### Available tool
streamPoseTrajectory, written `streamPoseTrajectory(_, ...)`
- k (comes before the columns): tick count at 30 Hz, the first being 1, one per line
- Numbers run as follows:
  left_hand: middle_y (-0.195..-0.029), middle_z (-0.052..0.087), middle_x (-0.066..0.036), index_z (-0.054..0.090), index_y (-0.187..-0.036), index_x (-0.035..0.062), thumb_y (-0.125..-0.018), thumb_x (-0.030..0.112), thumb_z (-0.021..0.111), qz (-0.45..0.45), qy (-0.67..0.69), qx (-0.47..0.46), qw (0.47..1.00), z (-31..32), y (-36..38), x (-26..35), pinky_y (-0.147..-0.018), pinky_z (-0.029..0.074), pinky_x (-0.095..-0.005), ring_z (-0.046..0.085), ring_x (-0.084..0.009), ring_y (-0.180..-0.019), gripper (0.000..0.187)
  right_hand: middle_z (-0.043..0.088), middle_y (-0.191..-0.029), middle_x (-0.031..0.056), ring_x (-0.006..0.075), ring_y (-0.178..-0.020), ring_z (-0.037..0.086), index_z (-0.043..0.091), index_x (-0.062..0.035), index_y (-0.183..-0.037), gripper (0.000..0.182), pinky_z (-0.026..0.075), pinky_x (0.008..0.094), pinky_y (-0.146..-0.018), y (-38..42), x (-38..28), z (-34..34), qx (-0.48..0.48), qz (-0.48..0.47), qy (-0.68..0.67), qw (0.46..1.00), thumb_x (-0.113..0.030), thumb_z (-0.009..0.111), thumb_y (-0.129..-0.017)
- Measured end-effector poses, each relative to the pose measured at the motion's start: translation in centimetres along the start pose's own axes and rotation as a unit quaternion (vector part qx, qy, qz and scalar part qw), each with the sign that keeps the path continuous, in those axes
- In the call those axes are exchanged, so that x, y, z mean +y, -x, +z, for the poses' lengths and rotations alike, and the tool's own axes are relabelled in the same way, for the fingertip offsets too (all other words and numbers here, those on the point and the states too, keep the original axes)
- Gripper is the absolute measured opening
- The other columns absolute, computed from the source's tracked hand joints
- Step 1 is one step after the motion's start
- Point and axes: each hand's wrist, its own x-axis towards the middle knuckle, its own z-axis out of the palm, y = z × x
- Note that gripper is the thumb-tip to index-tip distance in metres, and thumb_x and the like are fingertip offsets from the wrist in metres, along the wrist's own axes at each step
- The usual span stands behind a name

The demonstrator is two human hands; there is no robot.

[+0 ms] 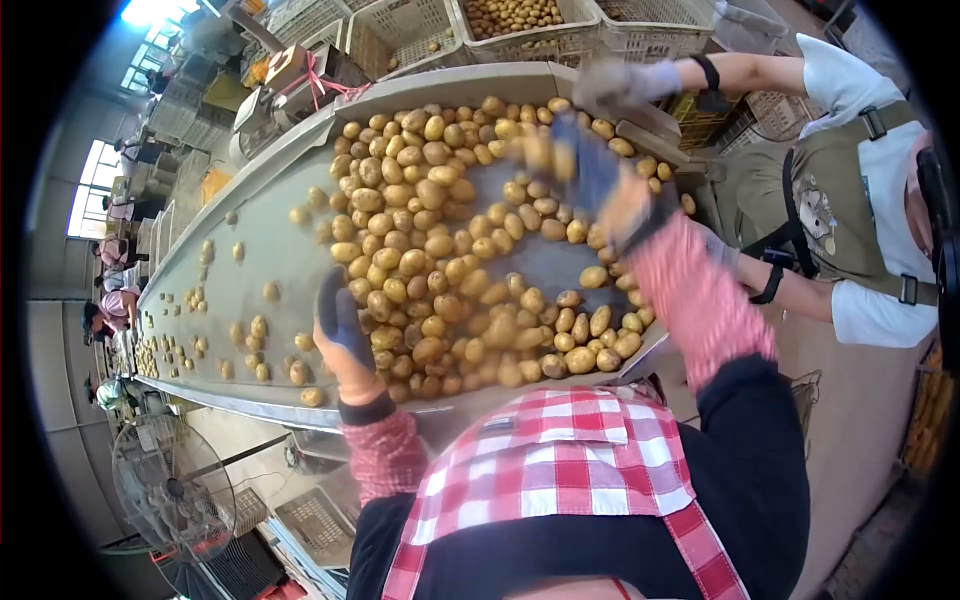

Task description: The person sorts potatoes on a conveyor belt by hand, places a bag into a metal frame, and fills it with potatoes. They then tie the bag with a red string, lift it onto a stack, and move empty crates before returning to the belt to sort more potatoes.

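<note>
A heap of potatoes lies on the grey sorting belt in front of me. My left hand, in a dark-coated glove, rests against the heap's left edge with its fingers stretched out, holding nothing I can see. At the heap's far right side, my right hand wears a blue-coated glove and is smeared by motion. Some blurred potatoes are right by its fingers; whether it grips any cannot be made out. Several potatoes below the middle of the heap are also blurred.
A co-worker's gloved hand reaches over the belt's right end. Crates stand along the far side, one with small potatoes. A scale-like machine is at upper left. A fan stands at lower left. Other people work along the belt's left end.
</note>
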Motion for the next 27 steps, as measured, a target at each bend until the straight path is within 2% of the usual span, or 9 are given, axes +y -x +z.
streamPoseTrajectory(1, -0.128, 0.063, -0.011, 0.057, -0.132, -0.0044, -0.102, 0.015, 0.057, -0.001, 0.001, -0.003, 1.000, 0.2, -0.1, -0.4, -0.106, 0.042, -0.0341, 0.057, -0.0190, -0.119, 0.037, 0.057, -0.119, 0.0181, 0.0296, -0.106, 0.062, 0.048, 0.0003, -0.127, 0.061, 0.061, 0.0375, -0.077, -3.5, -3.3, 4.0, -0.027, 0.018, -0.072, 0.997, -0.047, 0.064, -0.092)
streamPoseTrajectory(2, -0.129, 0.063, -0.011, 0.057, -0.133, -0.0042, -0.102, 0.016, 0.058, 0.009, -0.010, 0.004, 1.000, 0.4, 0.0, -0.6, -0.106, 0.042, -0.0340, 0.057, -0.0189, -0.119, 0.037, 0.061, -0.123, 0.0176, 0.0283, -0.114, 0.061, 0.045, -0.0018, -0.136, 0.052, 0.056, 0.0374, -0.090, -5.3, -1.9, 7.6, -0.041, -0.189, 0.287, 0.938, -0.037, 0.053, -0.098)
streamPoseTrajectory(3, -0.129, 0.063, -0.011, 0.057, -0.133, -0.0040, -0.102, 0.016, 0.058, 0.019, -0.020, 0.014, 1.000, 0.5, 0.1, -0.8, -0.106, 0.042, -0.0339, 0.057, -0.0188, -0.118, 0.037, 0.064, -0.126, 0.0172, 0.0270, -0.122, 0.060, 0.042, -0.0038, -0.145, 0.047, 0.050, 0.0374, -0.102, -7.1, -0.4, 11.2, 0.102, -0.366, 0.586, 0.716, -0.026, 0.043, -0.103)
streamPoseTrajectory(4, -0.128, 0.064, -0.011, 0.059, -0.131, -0.0040, -0.102, 0.015, 0.058, 0.034, -0.040, 0.010, 0.999, 0.4, 0.1, -0.8, -0.105, 0.043, -0.0337, 0.058, -0.0190, -0.118, 0.035, 0.068, -0.110, 0.0156, 0.0305, -0.091, 0.069, 0.037, -0.0050, -0.149, 0.065, 0.058, 0.0376, -0.089, -12.2, -11.2, 7.5, 0.117, -0.298, 0.520, 0.792, -0.048, 0.050, -0.102)
streamPoseTrajectory(5, -0.128, 0.064, -0.011, 0.059, -0.131, -0.0040, -0.102, 0.015, 0.058, 0.029, -0.037, 0.015, 0.999, 0.3, 0.2, -0.6, -0.105, 0.043, -0.0337, 0.058, -0.0190, -0.118, 0.035, 0.067, -0.118, 0.0105, 0.0204, -0.084, 0.068, 0.063, -0.0065, -0.125, 0.031, 0.058, 0.0304, -0.069, -14.4, -7.0, 9.3, 0.245, -0.405, 0.505, 0.722, -0.016, 0.062, -0.095)
streamPoseTrajectory(11, -0.119, 0.068, -0.011, 0.064, -0.123, -0.0033, -0.100, 0.012, 0.058, 0.026, -0.043, -0.012, 0.999, 0.3, 0.7, 0.7, -0.098, 0.046, -0.0326, 0.061, -0.0198, -0.111, 0.028, 0.069, -0.117, 0.0103, 0.0223, -0.098, 0.068, 0.064, -0.0120, -0.128, 0.030, 0.055, 0.0334, -0.089, -12.8, 6.9, -0.9, 0.199, -0.056, 0.936, 0.285, -0.017, 0.056, -0.099)
streamPoseTrajectory(15, -0.118, 0.068, -0.011, 0.064, -0.123, -0.0041, -0.100, 0.011, 0.056, 0.008, -0.034, -0.058, 0.998, 1.4, 0.8, 1.3, -0.099, 0.046, -0.0312, 0.062, -0.0199, -0.111, 0.028, 0.063, -0.127, 0.0146, 0.0275, -0.117, 0.063, 0.052, -0.0094, -0.138, 0.042, 0.049, 0.0396, -0.103, -15.1, 9.5, -7.7, 0.123, -0.036, 0.979, 0.157, -0.017, 0.058, -0.097)
streamPoseTrajectory(23, -0.123, 0.067, -0.013, 0.062, -0.127, -0.0048, -0.101, 0.010, 0.057, -0.021, 0.013, -0.094, 0.995, 1.2, 1.4, 2.2, -0.104, 0.044, -0.0335, 0.061, -0.0215, -0.117, 0.030, 0.062, -0.125, 0.0147, 0.0288, -0.119, 0.059, 0.049, -0.0158, -0.140, 0.047, 0.045, 0.0412, -0.104, -7.0, 11.2, -9.0, 0.129, 0.102, 0.983, 0.085, -0.007, 0.051, -0.094)
streamPoseTrajectory(27, -0.123, 0.067, -0.014, 0.061, -0.127, -0.0052, -0.101, 0.010, 0.057, -0.027, 0.016, -0.104, 0.994, 1.1, 1.9, 2.6, -0.104, 0.044, -0.0346, 0.061, -0.0222, -0.117, 0.031, 0.064, -0.125, 0.0131, 0.0324, -0.115, 0.060, 0.054, -0.0152, -0.135, 0.043, 0.048, 0.0402, -0.100, -0.2, 13.1, -9.0, 0.177, 0.008, 0.955, 0.239, -0.019, 0.059, -0.093)
